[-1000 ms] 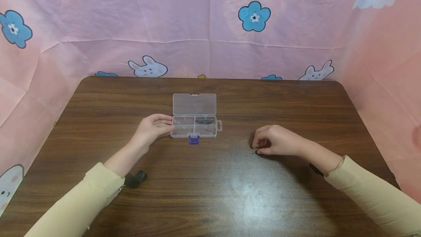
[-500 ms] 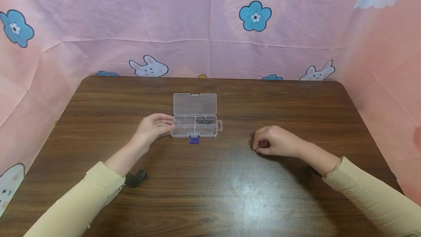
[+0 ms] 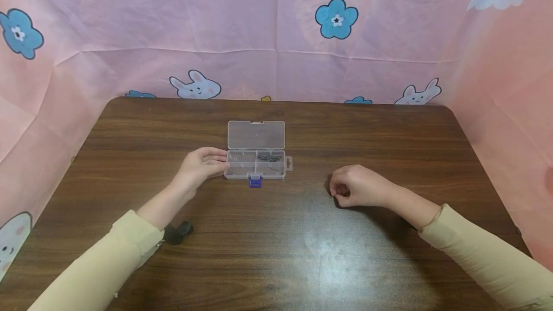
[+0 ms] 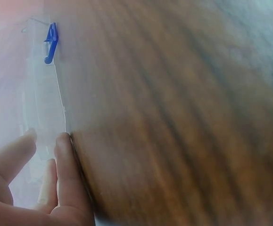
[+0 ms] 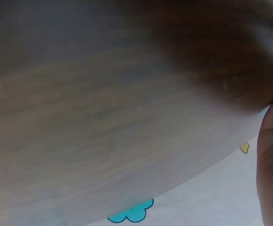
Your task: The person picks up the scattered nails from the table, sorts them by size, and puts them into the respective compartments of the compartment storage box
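Observation:
A clear plastic compartment box (image 3: 241, 170) lies on the table with its hinged lid (image 3: 257, 135) folded back and its blue latch (image 3: 255, 182) hanging at the front. Thin dark metal pins, perhaps nails or screws (image 3: 269, 158), fill the far right compartment. My left hand (image 3: 196, 169) rests its extended fingers and thumb against the box's left end; the left wrist view shows the fingertips (image 4: 63, 141) touching the clear wall. To the right of the box, my right hand (image 3: 356, 186) pinches a tiny dark piece (image 3: 331, 197), just over the tabletop. Its kind is too small to tell.
The dark wood table (image 3: 242, 263) has a bright glare patch in front of the right hand. A pink printed cloth (image 3: 276, 28) stands behind the table and along both sides. A black wrist camera part (image 3: 179, 233) sits under the left wrist.
My right thumb and fingertips have closed together on the tiny piece near the tabletop, and the hand has shifted slightly left. The left hand and box stay in place.

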The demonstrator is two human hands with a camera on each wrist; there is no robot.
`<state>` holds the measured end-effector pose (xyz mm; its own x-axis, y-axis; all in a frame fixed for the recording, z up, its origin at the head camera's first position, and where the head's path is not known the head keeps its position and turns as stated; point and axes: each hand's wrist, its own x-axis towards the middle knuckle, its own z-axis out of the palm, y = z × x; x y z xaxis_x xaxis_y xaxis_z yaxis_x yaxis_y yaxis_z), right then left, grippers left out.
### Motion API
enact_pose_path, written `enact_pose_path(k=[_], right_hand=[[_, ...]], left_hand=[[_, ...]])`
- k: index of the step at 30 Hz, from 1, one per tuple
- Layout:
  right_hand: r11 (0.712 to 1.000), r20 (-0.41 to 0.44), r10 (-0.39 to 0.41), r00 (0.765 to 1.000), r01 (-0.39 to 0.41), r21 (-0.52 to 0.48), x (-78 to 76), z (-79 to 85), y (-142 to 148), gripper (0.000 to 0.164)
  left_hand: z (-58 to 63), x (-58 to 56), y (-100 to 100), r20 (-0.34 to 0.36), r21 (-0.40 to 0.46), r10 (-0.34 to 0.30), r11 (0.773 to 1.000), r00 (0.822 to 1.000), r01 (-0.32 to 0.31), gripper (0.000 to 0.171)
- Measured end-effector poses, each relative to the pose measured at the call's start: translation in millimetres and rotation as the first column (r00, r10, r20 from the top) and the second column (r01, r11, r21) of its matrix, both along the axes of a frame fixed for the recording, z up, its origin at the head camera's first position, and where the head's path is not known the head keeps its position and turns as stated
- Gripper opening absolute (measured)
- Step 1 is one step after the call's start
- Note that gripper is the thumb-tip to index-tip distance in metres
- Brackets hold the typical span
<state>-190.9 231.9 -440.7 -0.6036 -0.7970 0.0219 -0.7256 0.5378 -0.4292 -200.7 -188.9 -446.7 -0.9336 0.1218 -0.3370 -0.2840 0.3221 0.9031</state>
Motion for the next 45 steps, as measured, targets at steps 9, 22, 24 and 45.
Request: enact_pose_path(k=[9, 22, 24, 45], right_hand=[[1.0, -0.039, 0.018, 0.999, -0.018, -0.003, 1.2, -3.0, -0.5, 0.024], [0.999, 0.127, -0.008, 0.992, 0.014, -0.047, 1.1, 3.6, 13.1, 0.026], [0.998, 0.139, -0.009, 0.99, 0.017, -0.056, 4.5, 7.7, 17.1, 0.024], [0.995, 0.084, -0.082, 0.993, 0.077, 0.056, 80.2, 9.7, 9.6, 0.038]], left_hand=[[1.0, 0.8, 1.6, 0.009, 0.007, 0.004, 1.0, 1.0, -0.004, 0.055], [0.8, -1.4, 3.3, 0.008, 0.024, 0.007, 1.0, 1.0, -0.007, 0.055], [0.4, -1.3, 3.2, 0.007, 0.031, 0.009, 0.999, 1.0, -0.009, 0.055], [-1.0, -0.3, 0.3, 0.009, 0.036, 0.007, 0.999, 1.0, -0.008, 0.054]])
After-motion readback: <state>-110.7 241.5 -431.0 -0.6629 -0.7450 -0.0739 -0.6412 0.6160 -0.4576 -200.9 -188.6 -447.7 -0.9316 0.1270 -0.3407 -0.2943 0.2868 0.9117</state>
